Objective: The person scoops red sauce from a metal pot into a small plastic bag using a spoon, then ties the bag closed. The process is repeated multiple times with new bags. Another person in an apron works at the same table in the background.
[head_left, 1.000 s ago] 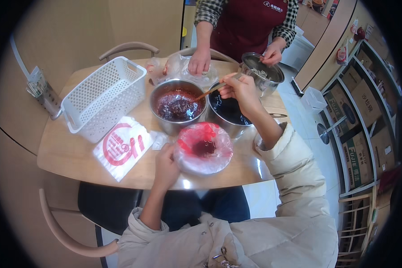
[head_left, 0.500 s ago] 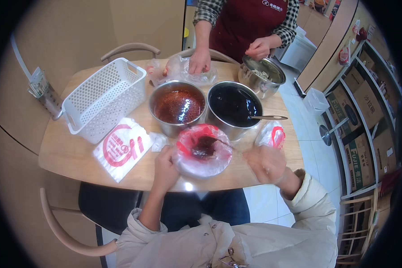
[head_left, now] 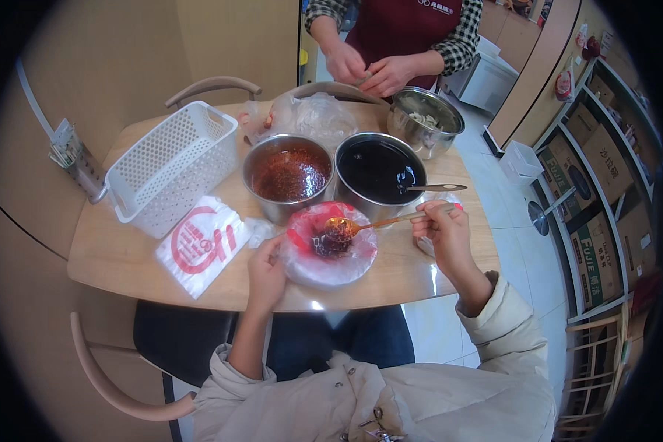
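Note:
A white and red plastic bag (head_left: 361, 264) is spread open in a round bowl shape near the table's front edge, with dark reddish sauce inside. Whether a bowl stands under it is hidden. My left hand (head_left: 267, 271) grips its left rim. From the right, my right hand (head_left: 443, 228) pinches the handle of a ladle (head_left: 387, 222), whose scoop, coated in red oil, hangs over the sauce. Just behind stand a steel pot of red chili oil (head_left: 291, 174) and a steel pot of dark liquid (head_left: 381, 171), with another handle (head_left: 436, 188) resting on its rim.
A white perforated basket (head_left: 171, 166) and a stack of printed plastic bags (head_left: 201, 247) lie at left. Across the table, a person's hands (head_left: 376, 74) work near a steel pot with pale pieces (head_left: 426, 125), beside a crumpled clear bag (head_left: 320, 118). Shelves with boxes (head_left: 604, 177) stand right.
My right hand has moved up, and the ladle's scoop now shows above the sauce. The other person's hands have left the clear bag and the pot and come together.

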### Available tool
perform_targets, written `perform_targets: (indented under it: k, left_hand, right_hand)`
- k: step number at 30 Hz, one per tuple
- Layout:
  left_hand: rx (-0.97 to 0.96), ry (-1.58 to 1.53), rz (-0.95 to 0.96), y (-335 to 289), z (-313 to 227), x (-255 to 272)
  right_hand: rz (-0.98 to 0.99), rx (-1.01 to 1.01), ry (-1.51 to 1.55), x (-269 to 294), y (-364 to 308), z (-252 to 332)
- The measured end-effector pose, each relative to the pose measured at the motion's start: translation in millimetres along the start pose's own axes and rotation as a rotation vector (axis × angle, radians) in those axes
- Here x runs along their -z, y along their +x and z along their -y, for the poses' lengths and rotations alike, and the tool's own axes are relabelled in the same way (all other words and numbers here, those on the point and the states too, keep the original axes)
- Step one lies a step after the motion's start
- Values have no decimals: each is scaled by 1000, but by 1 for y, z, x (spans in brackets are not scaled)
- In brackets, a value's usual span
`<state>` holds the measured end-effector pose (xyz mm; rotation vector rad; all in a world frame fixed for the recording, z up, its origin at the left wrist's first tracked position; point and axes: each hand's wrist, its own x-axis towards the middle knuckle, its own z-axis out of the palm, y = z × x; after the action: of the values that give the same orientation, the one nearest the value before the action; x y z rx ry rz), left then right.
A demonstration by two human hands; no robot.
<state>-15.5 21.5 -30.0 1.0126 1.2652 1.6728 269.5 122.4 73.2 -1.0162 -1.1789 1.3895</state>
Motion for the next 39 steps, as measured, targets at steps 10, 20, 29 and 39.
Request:
perform_targets:
  k: [10,20,29,39]
  left_hand:
    - [123,-14,-127,4,2,4]
    - [177,-251,-234,10,-4,2]
    - [210,-633,-373,19,-23,-35]
    - [151,-569,-389,26,-34,-42]
  right_hand:
    - [79,410,-99,-79,36,-5]
    - [283,773,-654,-112,29,-14]
    - [95,190,-288,-48,-39,-71]
    - [171,83,3,-44,-39,-86]
